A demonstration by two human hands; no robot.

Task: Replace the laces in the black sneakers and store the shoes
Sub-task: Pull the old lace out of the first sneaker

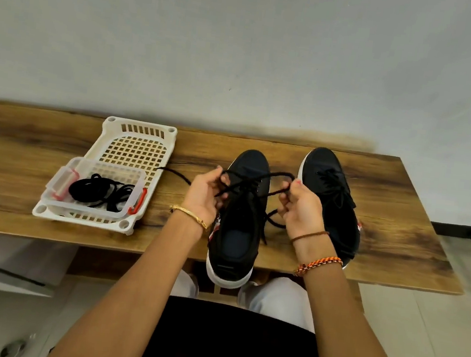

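Two black sneakers with white soles stand on the wooden table (399, 226). The near sneaker (236, 237) sits at the table's front edge, heel toward me. My left hand (204, 195) pinches one part of its black lace (257, 178), and my right hand (301, 209) pinches the other, with a loop stretched between them above the tongue. A loose lace end trails left across the wood. The second sneaker (331, 201) stands to the right, laced, partly hidden behind my right hand.
A white slotted shoe rack (138, 141) lies at the table's left. On its near part sits a clear plastic box (95, 188) with red clips, holding a bundle of black laces (100, 191). A grey wall runs behind the table.
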